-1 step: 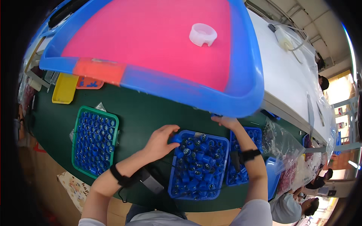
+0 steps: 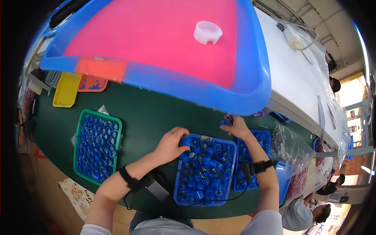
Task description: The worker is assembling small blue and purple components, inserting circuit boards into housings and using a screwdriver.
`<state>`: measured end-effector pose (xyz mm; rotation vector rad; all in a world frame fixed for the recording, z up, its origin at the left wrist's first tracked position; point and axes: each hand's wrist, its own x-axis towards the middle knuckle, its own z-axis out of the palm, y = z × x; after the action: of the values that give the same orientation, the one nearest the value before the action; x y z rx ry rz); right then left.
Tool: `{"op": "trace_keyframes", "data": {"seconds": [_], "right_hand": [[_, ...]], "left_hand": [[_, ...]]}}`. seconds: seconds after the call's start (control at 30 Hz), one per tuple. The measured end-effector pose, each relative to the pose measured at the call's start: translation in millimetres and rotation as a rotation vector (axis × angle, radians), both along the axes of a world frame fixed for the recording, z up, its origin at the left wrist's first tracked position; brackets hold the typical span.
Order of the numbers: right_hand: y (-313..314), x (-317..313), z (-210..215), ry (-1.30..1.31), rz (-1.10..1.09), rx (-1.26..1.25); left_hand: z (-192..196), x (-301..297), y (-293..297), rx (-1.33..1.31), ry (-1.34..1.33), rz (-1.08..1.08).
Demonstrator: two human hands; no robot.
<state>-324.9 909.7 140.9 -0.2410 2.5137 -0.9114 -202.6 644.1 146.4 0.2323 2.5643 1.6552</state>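
Note:
My left hand (image 2: 171,145) is at the far left corner of a blue tray (image 2: 234,164), thumb and fingers curled around a round blue cap (image 2: 187,142). The tray holds many loose blue caps with shiny insides, lying at mixed angles. Beyond its far right corner, my right hand (image 2: 237,127) pinches a small blue part (image 2: 224,123); something dark shows by the fingertips. A second blue tray (image 2: 270,137) of similar caps lies partly under my right forearm.
A big blue-rimmed tray (image 2: 250,100) with a pink base and a white ring (image 2: 208,32) overhangs the far side. On the left are a green tray (image 2: 118,150) of upright caps, a yellow tray (image 2: 64,91) and an orange tray (image 2: 93,87). Plastic bags (image 2: 291,145) lie right.
My right hand has come out from below the big tray's rim, so the small blue part in its fingers now shows. My left hand stays at the tray corner.

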Motion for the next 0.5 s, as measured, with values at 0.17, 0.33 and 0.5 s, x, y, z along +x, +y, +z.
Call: {"op": "trace_keyframes", "data": {"seconds": [0.17, 0.33, 0.5], "right_hand": [[53.4, 76.4, -14.0, -0.006, 0.05, 0.054], [47.9, 102.6, -48.5, 0.131, 0.176, 0.306], [37.0, 83.4, -1.8, 0.15, 0.193, 0.338]], "left_hand": [[-71.1, -10.2, 51.8, -0.213, 0.083, -0.105], [-82.6, -1.4, 67.6, -0.499, 0.181, -0.2], [-65.8, 2.5, 53.0, -0.475, 0.1, -0.129]]}}
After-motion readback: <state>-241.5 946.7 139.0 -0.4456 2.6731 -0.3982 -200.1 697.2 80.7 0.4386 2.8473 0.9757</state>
